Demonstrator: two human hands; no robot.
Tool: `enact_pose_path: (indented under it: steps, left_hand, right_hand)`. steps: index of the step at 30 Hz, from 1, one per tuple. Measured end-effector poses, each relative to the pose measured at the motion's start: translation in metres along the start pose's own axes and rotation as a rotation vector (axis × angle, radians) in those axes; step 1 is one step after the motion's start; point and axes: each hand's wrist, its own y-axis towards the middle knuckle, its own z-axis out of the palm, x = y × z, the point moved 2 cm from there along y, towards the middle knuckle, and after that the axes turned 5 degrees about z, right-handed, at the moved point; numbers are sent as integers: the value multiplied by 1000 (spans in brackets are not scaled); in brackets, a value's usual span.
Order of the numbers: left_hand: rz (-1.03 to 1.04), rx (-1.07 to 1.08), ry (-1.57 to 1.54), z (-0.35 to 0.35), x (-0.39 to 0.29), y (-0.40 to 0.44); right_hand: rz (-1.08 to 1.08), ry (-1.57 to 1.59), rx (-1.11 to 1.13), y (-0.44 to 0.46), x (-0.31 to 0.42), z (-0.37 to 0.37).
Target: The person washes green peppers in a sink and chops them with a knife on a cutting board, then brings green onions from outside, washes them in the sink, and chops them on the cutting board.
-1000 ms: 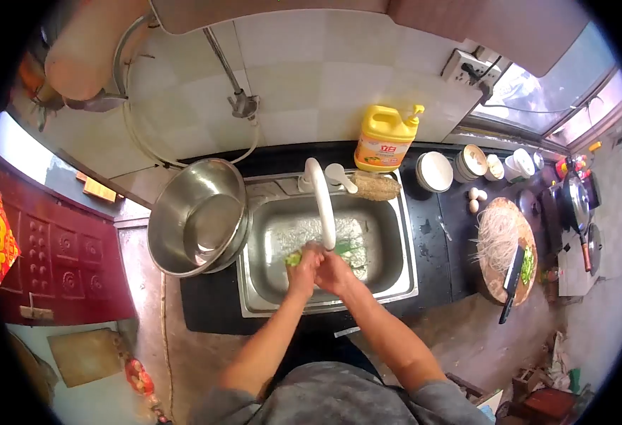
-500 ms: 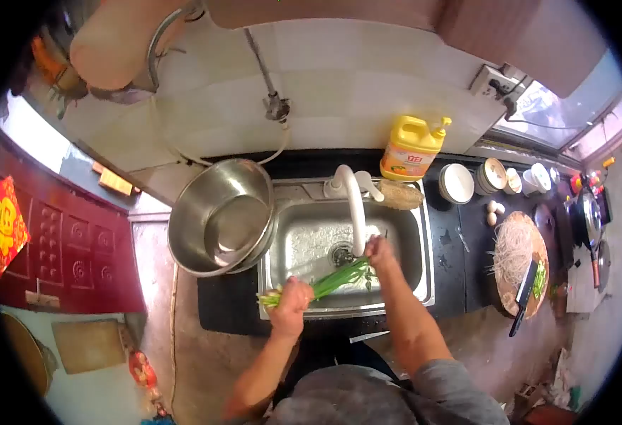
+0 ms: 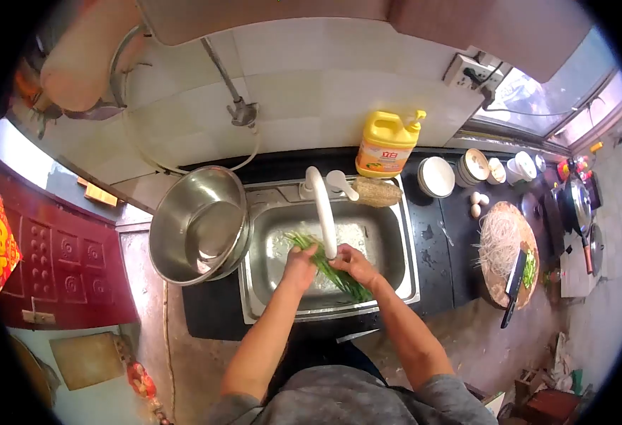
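A bunch of green onions (image 3: 340, 278) lies slantwise over the steel sink (image 3: 261, 290), under the curved white faucet (image 3: 324, 219). My left hand (image 3: 301, 265) is closed around the bunch near its upper left end. On the other side, my right hand (image 3: 355, 264) pinches at the stalks just beside the spout, its fingertips partly hidden by the greens and spout. The sink bottom looks wet around the drain.
Left of the sink stands a large steel basin (image 3: 165, 234). Behind are a yellow detergent bottle (image 3: 384, 145) and a loofah (image 3: 377, 192). Rightward sit stacked bowls (image 3: 437, 177), eggs (image 3: 475, 205), and a round cutting board (image 3: 499, 283) with noodles and a knife (image 3: 514, 283).
The bunch has swung round, its pale end now up and left, its leaves down and right. My hands have come closer together over the sink. The view has shifted slightly right.
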Motion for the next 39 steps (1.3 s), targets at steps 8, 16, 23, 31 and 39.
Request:
enact_pose_path:
  steps: [8,16,23,31,39]
  left_hand:
    - [-89,263,-18,13,31,8]
    - [33,121,-9,22,50,14]
    - [176,205,284,63,44,-10]
    - [-58,116,756,28,52,16]
    - [375,-51,-64,-21,56,57]
  right_hand:
    - [-1,79,-55,-24,-1,-34]
    - [-36,204,-137,-30,-3,-31]
    - [6,-18,-122,-21,-28,-28]
    - [-312,-35,-305,-27,64,-13]
    - [-552,-364,-90,0,76,30]
